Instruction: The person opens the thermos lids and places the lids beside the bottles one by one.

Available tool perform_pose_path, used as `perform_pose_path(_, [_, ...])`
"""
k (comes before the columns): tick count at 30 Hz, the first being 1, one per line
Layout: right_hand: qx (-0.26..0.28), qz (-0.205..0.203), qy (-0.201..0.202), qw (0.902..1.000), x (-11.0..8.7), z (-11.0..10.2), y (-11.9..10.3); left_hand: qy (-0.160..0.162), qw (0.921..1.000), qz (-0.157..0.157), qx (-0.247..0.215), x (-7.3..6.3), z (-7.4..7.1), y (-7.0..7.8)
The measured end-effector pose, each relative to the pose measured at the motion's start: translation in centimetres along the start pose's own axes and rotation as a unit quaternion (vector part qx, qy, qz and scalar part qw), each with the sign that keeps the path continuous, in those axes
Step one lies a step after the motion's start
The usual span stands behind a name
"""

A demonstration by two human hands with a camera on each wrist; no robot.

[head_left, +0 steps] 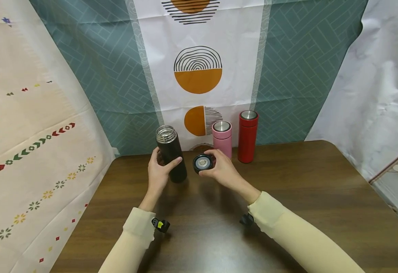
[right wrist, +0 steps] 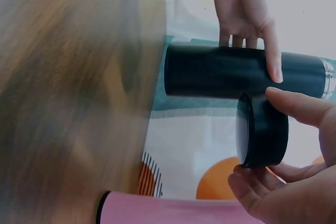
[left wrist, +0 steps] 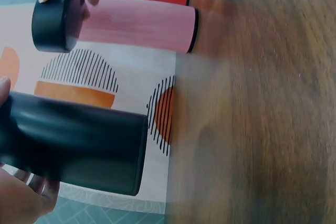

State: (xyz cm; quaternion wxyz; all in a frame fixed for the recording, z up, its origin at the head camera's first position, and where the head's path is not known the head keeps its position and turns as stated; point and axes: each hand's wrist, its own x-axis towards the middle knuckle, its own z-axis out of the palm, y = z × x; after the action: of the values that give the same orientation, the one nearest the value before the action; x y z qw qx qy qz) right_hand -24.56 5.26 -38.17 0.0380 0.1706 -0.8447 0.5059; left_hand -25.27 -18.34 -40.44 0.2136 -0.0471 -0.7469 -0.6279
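Note:
My left hand (head_left: 159, 172) grips a black thermos bottle (head_left: 173, 159) round its middle, thumb on the near side. The bottle is uncapped, showing its bare steel threaded mouth (head_left: 166, 133), and leans slightly; in the left wrist view its base (left wrist: 140, 156) is off the table. To its right, my right hand (head_left: 223, 170) pinches the black lid (head_left: 202, 162) by the rim between thumb and fingers. The lid's pale inner side faces the head camera, apart from the bottle. In the right wrist view the lid (right wrist: 269, 132) hangs beside the bottle (right wrist: 215, 72).
Behind my right hand stands a pink thermos (head_left: 222, 138) with its lid on, partly hidden by that hand. A taller red thermos (head_left: 248, 136), also lidded, stands right of it. The brown wooden table (head_left: 304, 197) ends at a patterned cloth backdrop (head_left: 199, 76).

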Motion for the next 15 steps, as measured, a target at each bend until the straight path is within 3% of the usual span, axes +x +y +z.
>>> perform_pose_path(11, [-0.004,0.009,-0.008,0.9999,2.0,1.3,-0.4,0.016,0.9992,-0.032,-0.019,1.2,-0.8,-0.1])
perform_pose_path(15, [0.001,0.019,-0.014,0.9997,2.5,1.8,-0.1,0.022,0.9985,-0.048,-0.015,1.0,-1.2,1.2])
